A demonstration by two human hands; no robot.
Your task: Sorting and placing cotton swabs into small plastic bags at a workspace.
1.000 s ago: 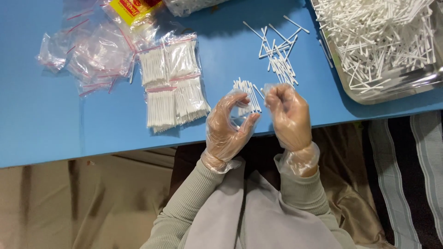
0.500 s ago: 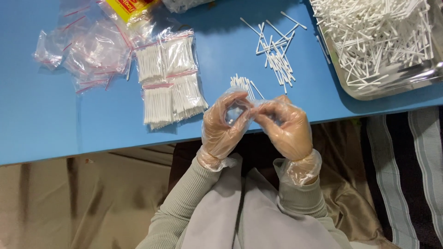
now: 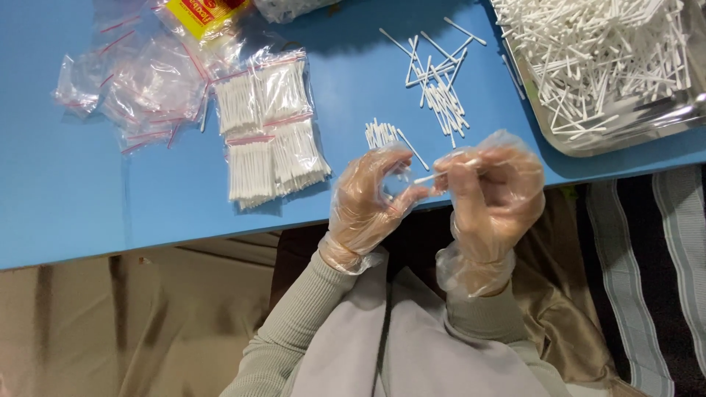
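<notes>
Near the far left edge of the blue tabletop (image 3: 66, 198) lies a heap of empty bags (image 3: 140, 92), clear with red seals, with a yellow pack (image 3: 202, 15) at the far edge beside it. Just right of these, toward the near edge, sit four filled bags (image 3: 268, 129) of swabs, packed side by side and touching. At the near edge the left hand (image 3: 368, 202), in a clear glove, holds a small bundle (image 3: 382, 136) of swabs, its grip closed around the lower ends while the tips stand up above the fingers. The right hand (image 3: 493, 195), also gloved, pinches a single swab (image 3: 445, 173) between thumb and forefinger, its free end pointing at the left hand. Beyond the hands a loose pile (image 3: 437, 81) of swabs lies on the tabletop, and a metal tray (image 3: 625, 132) heaped with more fills the far right corner. The slick gloves could let the bundle fan out or the single swab slip and drop over the near edge into the lap.
</notes>
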